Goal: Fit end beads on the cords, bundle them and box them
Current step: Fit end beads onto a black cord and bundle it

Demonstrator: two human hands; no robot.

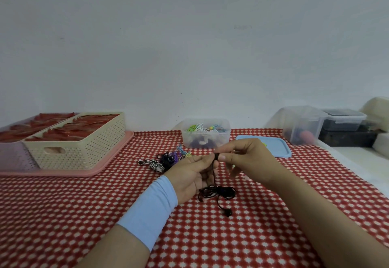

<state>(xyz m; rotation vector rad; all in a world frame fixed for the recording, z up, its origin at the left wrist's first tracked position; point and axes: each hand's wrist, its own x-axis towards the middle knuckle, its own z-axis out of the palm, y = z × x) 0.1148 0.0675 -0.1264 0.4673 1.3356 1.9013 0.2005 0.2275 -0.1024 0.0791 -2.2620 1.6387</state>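
Near, on the cloth: black cord (pixel 216 192) lies loose, its bead (pixel 228 212) fitted. My left hand (pixel 193 175) pinches the cord's upper end. My right hand (pixel 246 158) pinches a dark bit there, probably the second bead (pixel 216 155). Next I seat it, then coil. Far: bundles (pixel 162 161), clear tub (pixel 205 139).

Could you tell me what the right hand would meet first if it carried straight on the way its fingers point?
The left hand: the right hand points leftward at its fingertips, both pinching the black cord end between them. Depth looks matched, so contact seems almost immediate.
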